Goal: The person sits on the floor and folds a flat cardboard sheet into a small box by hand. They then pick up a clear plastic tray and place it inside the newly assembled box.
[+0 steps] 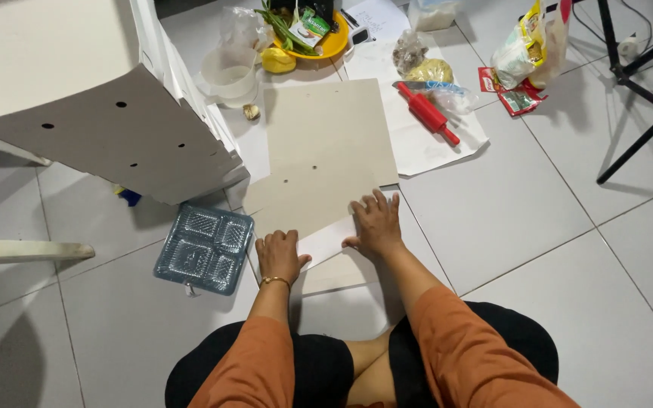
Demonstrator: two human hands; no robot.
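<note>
Centre frame, floor: our left hand [280,255] and right hand [376,224] press flat, grips open, on the board [326,143]. Red roller [426,112] and dough [428,71] wait untouched, upper right.

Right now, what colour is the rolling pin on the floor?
Red; the rolling pin shows clearly in the head view.

- Our left hand [280,255] rests knuckles up, fingers curled under, a gold bangle at the wrist.
- Our right hand [376,223] lies flat, fingers spread forward.
</note>
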